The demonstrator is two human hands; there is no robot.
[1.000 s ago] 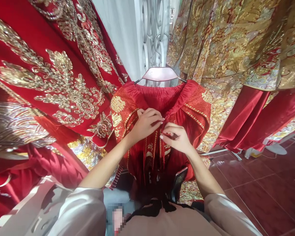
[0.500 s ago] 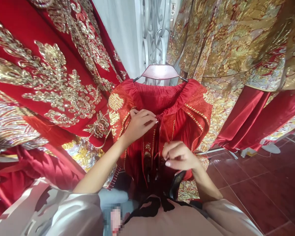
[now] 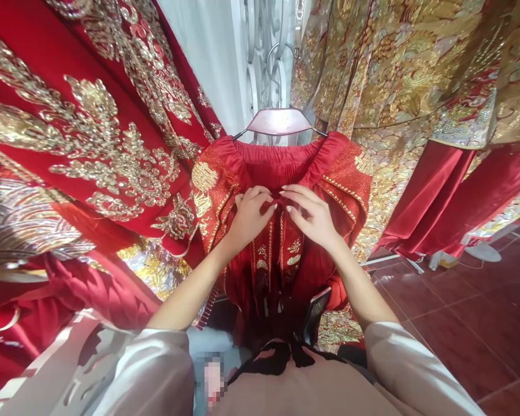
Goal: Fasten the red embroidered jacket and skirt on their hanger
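Note:
A red skirt [image 3: 346,185] with gold embroidery, beaded edges and a gathered waistband hangs by its waist from a hanger [image 3: 279,121] in front of me. My left hand [image 3: 252,215] is closed in a pinch at the middle of the waistband, on a thin red drawstring. Close beside it, my right hand [image 3: 312,215] has its fingers curled and thumb bent in at the same spot on the drawstring. The fingertips of both hands nearly meet. The string between them is mostly hidden against the red cloth.
A red gown [image 3: 21,69] with gold sequin work hangs at the left. Gold brocade garments [image 3: 398,63] hang at the right, over red cloth [image 3: 420,202]. Behind the hanger stands a white metal scrollwork frame [image 3: 250,86]. Red floor tiles [image 3: 450,323] lie at lower right.
My right hand has risen from below the waistband to beside my left hand. My left hand stays at the waistband. The hanger has shifted slightly left and up in view.

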